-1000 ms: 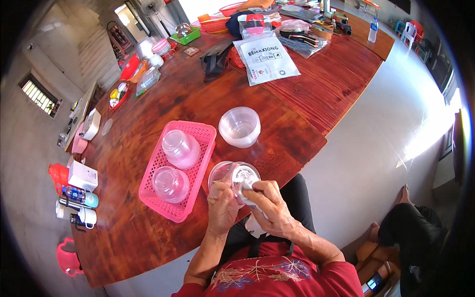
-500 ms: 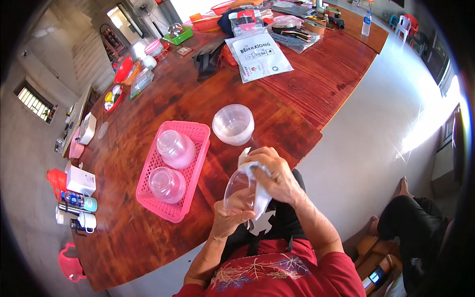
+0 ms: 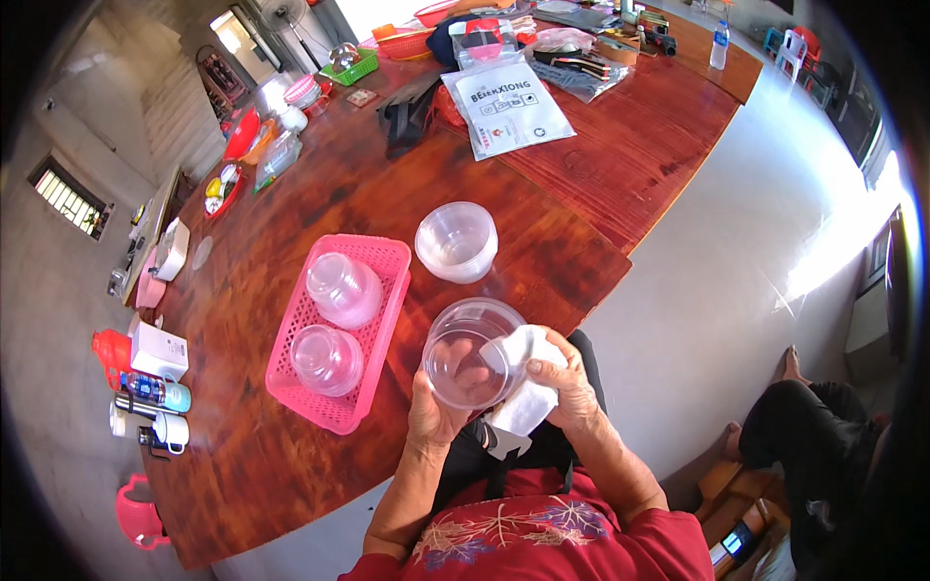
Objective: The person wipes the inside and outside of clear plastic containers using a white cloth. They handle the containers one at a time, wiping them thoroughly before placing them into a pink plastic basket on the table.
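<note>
A clear round plastic bowl [image 3: 467, 329] is held up between my hands at the table's near edge, its wide opening toward me. My left hand [image 3: 438, 407] grips it from the left and beneath, fingers showing through the clear wall. My right hand [image 3: 570, 385] is closed on a white cloth [image 3: 528, 407], which it presses against the bowl's right rim. Just beyond, a stack of clear bowls [image 3: 456, 242] stands upright on the table. To the left, a pink perforated basket [image 3: 385, 334] holds two stacks of upside-down clear bowls [image 3: 327, 360].
Under all this is a reddish-brown wooden table [image 3: 232, 426]. Mugs [image 3: 171, 433], bottles and a white box [image 3: 158, 351] line its left edge. A white plastic package [image 3: 511, 111] and clutter lie farther back. Another person's legs [image 3: 819, 455] show at the right.
The bowl has turned so its opening faces me more. My right hand has moved down and right with the cloth, from over the bowl's rim to its right side.
</note>
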{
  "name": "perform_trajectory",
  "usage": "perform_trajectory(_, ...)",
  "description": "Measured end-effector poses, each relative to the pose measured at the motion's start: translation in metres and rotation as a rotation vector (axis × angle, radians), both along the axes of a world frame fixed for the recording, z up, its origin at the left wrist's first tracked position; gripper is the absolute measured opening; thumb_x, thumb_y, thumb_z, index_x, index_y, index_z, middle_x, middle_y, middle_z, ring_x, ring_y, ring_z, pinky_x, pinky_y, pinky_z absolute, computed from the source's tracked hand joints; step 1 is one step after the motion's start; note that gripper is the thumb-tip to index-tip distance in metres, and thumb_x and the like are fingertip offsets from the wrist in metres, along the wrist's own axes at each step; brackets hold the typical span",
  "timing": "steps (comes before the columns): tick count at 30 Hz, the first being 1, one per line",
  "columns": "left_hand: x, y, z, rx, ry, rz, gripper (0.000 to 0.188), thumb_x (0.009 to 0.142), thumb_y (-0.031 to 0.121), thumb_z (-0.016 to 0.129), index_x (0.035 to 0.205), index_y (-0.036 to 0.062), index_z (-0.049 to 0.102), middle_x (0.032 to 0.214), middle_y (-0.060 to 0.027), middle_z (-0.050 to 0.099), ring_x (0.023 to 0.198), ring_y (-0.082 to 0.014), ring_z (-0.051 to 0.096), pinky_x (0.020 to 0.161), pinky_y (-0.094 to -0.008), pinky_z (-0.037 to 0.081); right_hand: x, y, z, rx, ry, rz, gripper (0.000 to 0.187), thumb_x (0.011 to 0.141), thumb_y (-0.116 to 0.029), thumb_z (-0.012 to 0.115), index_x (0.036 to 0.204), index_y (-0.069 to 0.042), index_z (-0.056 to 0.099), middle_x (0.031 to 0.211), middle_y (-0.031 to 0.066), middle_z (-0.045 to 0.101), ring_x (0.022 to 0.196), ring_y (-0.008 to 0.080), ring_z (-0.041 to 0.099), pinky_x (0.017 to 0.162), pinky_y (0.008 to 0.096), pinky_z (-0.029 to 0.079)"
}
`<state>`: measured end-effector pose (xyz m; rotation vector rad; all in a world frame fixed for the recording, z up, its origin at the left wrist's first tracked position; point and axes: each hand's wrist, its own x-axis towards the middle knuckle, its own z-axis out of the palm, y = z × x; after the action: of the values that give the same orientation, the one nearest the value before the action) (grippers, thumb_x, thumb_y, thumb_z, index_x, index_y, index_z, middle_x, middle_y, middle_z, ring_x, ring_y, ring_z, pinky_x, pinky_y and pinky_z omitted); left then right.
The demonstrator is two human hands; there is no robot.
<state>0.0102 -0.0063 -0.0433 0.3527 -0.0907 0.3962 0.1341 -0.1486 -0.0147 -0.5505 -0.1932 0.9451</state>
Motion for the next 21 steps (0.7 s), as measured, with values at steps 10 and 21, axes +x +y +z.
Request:
perform_trajectory(10,-0.004,-0.024,0.057,0.543,0.497,0.35,0.084,0.083,0.05,0.065,0.144,0.011,0.023,0.137,-0.0192,0.036,0.115,-0.0355,0.052,0.093,-0.0514,0.05,-0.015,0.002,0.021,-0.132,-1.356,-0.379,0.035,0.072,0.007,0.066,0.105,-0.002,0.058,0.089,0.0106,0.061,0.079,0.0287,0.062,0.07,0.0363,0.05)
perform_trajectory(21,-0.005,-0.01,0.032,0.468,0.502,0.125,0.08,0.085,0.068,0.047,0.143,0.0176,0.027,0.137,-0.0168,0.038,0.12,-0.0362,0.05,0.088,-0.0452,0.055,-0.006,0.009,0.059,-0.458,-0.925,-0.362,0.026,0.092,-0.006,0.055,0.117,-0.005,0.045,0.1,0.016,0.057,0.089,0.0221,0.061,0.073,0.0332,0.05)
